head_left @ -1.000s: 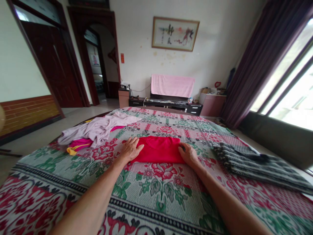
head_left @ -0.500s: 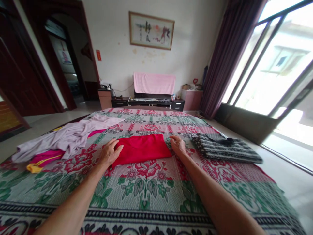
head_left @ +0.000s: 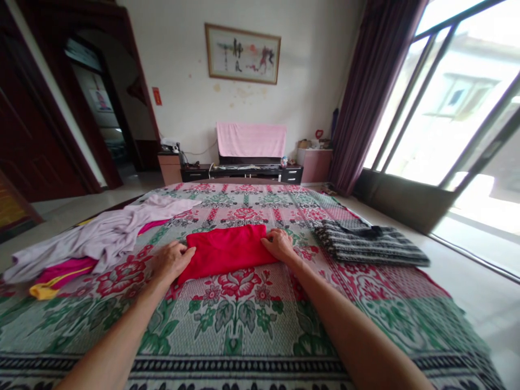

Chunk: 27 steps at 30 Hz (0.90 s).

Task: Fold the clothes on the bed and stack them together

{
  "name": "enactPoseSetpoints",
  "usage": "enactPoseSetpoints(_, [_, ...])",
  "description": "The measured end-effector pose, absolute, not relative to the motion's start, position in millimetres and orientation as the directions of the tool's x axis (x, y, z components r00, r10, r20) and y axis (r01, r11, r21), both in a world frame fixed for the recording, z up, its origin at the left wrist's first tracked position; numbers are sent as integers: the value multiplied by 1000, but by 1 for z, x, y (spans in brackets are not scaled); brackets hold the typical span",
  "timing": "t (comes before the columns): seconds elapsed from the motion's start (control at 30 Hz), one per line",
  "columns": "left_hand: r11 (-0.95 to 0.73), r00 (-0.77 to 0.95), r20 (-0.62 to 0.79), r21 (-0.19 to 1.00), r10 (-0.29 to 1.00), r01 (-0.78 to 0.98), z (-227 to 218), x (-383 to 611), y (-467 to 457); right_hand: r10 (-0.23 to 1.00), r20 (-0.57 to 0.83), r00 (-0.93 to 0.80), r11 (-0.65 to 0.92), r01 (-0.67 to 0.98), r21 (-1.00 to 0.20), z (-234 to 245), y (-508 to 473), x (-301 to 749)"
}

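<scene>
A red folded garment (head_left: 227,252) lies flat as a long strip on the flowered bedspread (head_left: 233,325); its exact kind is hidden by the folds. At its left end is my left hand (head_left: 173,262), thumb lying over the edge and fingers curled beside it. My right hand (head_left: 279,244) pinches the far right corner between thumb and fingers. Off to the right rests a folded black-and-grey striped knit garment (head_left: 371,246), apart from my hand.
On the left, a pale lilac garment (head_left: 117,227) lies crumpled over a magenta and yellow one (head_left: 67,273). Beyond the far edge stand a low black cabinet (head_left: 239,174) and a screen draped with a pink cloth (head_left: 252,140). A large window (head_left: 455,108) fills the right side.
My right hand has come in from beside the garment and taken hold of its right end. My left hand stays at the left end. The view has shifted slightly.
</scene>
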<state>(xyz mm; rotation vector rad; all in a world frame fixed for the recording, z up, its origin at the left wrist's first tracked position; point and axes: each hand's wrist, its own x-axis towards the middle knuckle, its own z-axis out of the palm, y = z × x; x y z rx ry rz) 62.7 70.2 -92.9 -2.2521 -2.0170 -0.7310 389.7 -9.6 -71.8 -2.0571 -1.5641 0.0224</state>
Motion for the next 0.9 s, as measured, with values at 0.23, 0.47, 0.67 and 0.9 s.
enactPoseSetpoints(0.23, [-129, 24, 293, 345, 956, 930, -93, 66, 73, 916, 269, 298, -157, 882, -444, -77, -1, 385])
enactPoseSetpoints(0.47, [-138, -21, 327, 457, 945, 879, -79, 73, 61, 896, 284, 341, -155, 841, -519, -73, -2, 383])
enactPoseSetpoints(0.67, [-119, -71, 319, 539, 945, 834, -76, 77, 58, 872, 333, 360, -38, 727, -686, -72, 0, 388])
enactPoseSetpoints(0.9, [-73, -125, 251, 654, 960, 753, -76, 76, 58, 875, 206, 438, -102, 582, -807, -73, 1, 392])
